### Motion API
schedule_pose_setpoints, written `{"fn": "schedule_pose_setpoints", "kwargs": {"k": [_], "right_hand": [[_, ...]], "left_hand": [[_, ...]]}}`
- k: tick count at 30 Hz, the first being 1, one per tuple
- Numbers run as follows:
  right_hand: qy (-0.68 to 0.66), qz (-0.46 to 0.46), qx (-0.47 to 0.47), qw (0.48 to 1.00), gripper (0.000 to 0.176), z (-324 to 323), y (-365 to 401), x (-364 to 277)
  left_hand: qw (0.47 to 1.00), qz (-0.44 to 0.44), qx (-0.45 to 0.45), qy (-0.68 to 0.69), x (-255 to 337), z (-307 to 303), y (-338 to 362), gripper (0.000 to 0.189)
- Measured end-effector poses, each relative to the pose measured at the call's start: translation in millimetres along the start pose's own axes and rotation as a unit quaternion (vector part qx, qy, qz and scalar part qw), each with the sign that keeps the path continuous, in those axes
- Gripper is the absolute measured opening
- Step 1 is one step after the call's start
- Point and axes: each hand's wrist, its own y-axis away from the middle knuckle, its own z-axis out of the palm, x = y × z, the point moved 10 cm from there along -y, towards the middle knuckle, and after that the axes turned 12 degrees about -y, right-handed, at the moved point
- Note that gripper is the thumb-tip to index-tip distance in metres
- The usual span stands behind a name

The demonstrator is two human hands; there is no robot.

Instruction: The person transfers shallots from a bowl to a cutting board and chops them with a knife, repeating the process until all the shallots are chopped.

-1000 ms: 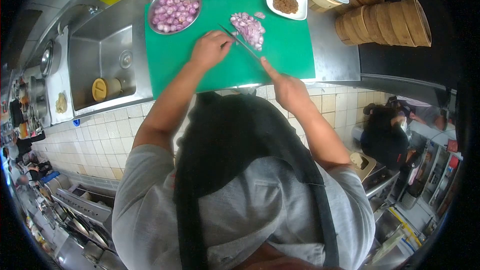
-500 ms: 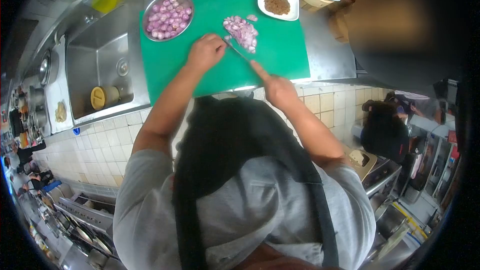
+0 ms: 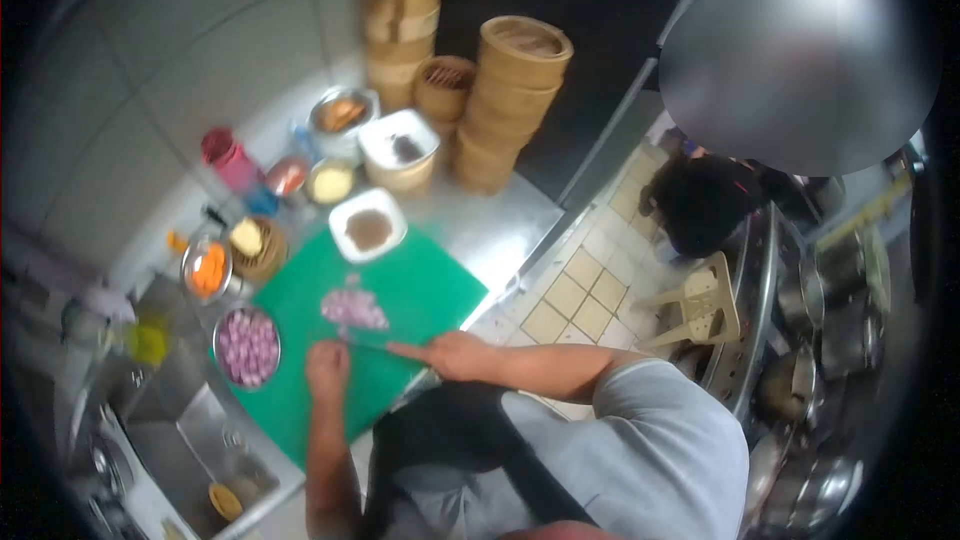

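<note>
My right hand [image 3: 458,355] grips a knife [image 3: 370,345], its index finger stretched along toward the blade. The blade points left, to my left hand [image 3: 328,368], whose fingers are curled in near the tip; whatever they hold is hidden. Both hands are over a green cutting board [image 3: 435,285]. Just beyond the blade lies a pile of cut shallots [image 3: 355,309], pinkish and blurred. Left of my left hand, a metal bowl [image 3: 217,365] holds many peeled shallots [image 3: 247,347]. At the board's far side stands a white square dish [image 3: 397,227] of brown paste or crumbs [image 3: 369,230].
A steel sink [image 3: 190,450] is at lower left. Behind the board are a bowl of orange pieces [image 3: 208,270], a pale yellow bowl [image 3: 331,182] and stacked bamboo steamers [image 3: 515,90]. At right are a beige chair [image 3: 700,305] and a person in dark clothing [image 3: 703,202].
My view has swung up and to the right, bringing the wall and steamer stacks into sight. Both hands keep much the same place at the knife and shallots.
</note>
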Motion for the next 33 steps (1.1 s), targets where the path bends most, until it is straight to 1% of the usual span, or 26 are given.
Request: {"fn": "schedule_pose_setpoints", "kwargs": {"k": [2, 3, 6, 7, 10, 11, 13, 16, 19, 20, 22, 25, 28, 29, 31, 32, 33], "right_hand": [[0.000, -0.022, 0.035, 0.999, 0.086, 19.8, -1.1, 16.4], [-0.002, -0.041, 0.050, 0.998, 0.086, 16.6, -9.5, 18.9], [-0.043, 0.062, -0.060, 0.995, 0.076, 11.2, -8.8, 7.3], [-0.012, 0.009, 0.008, 1.000, 0.071, 11.0, -7.5, 4.9], [-0.027, 0.056, -0.054, 0.997, 0.083, 35.7, -12.5, 29.6], [-0.032, 0.063, -0.065, 0.995, 0.083, 38.8, -12.1, 34.0], [-0.045, 0.076, -0.089, 0.992, 0.082, 21.4, -8.8, 13.2], [-0.019, 0.007, -0.007, 1.000, 0.081, 25.2, -8.8, 12.9], [-0.016, 0.059, -0.052, 0.997, 0.082, 45.8, -13.8, 34.2], [-0.014, 0.063, -0.054, 0.996, 0.082, 49.2, -14.2, 36.7], [-0.011, 0.071, -0.060, 0.996, 0.083, 41.2, -11.4, 26.5], [-0.035, 0.089, -0.106, 0.990, 0.084, 40.4, -6.5, 23.7], [-0.019, 0.011, 0.011, 1.000, 0.086, 38.2, -5.9, 31.3], [-0.053, 0.065, -0.008, 0.996, 0.087, 36.2, -5.0, 36.0], [-0.080, 0.108, -0.034, 0.990, 0.088, 26.7, -6.2, 40.8], [-0.072, 0.098, -0.035, 0.992, 0.088, 23.6, -5.2, 42.9], [-0.033, 0.091, -0.047, 0.994, 0.089, 27.5, -5.8, 47.9]], "left_hand": [[1.000, -0.016, -0.010, 0.017, -10.2, 7.5, 5.4, 0.004], [1.000, -0.009, -0.008, 0.004, -12.7, 4.5, -1.1, 0.004], [1.000, -0.008, -0.003, -0.016, -10.0, -0.1, 0.4, 0.005], [1.000, -0.008, 0.003, -0.014, -7.6, -1.1, -1.2, 0.005], [1.000, 0.001, 0.008, -0.013, -4.4, -2.9, -0.7, 0.006], [1.000, 0.005, 0.008, -0.014, -5.0, -3.0, -1.3, 0.006], [1.000, -0.001, -0.005, -0.015, -5.1, -2.8, -1.6, 0.006], [1.000, -0.006, -0.004, -0.009, -1.7, -5.1, -2.7, 0.005], [1.000, -0.020, -0.004, 0.002, -4.4, -3.3, -0.1, 0.004], [1.000, -0.026, -0.005, 0.005, -7.0, -2.5, 0.7, 0.004], [1.000, -0.025, -0.007, -0.001, -2.5, -6.1, 0.4, 0.004], [0.999, -0.028, -0.005, -0.025, 0.8, -5.3, 1.9, 0.004], [0.999, -0.024, -0.029, -0.039, -7.8, 2.4, 1.9, 0.004], [0.998, -0.028, -0.046, -0.041, -12.9, 7.6, 4.9, 0.004], [0.999, -0.005, -0.025, -0.038, -14.2, 8.5, 7.9, 0.006], [0.998, -0.003, -0.036, -0.044, -4.7, 5.5, 0.6, 0.008], [0.997, 0.005, -0.035, -0.066, -0.2, 7.4, -2.7, 0.009]]}}
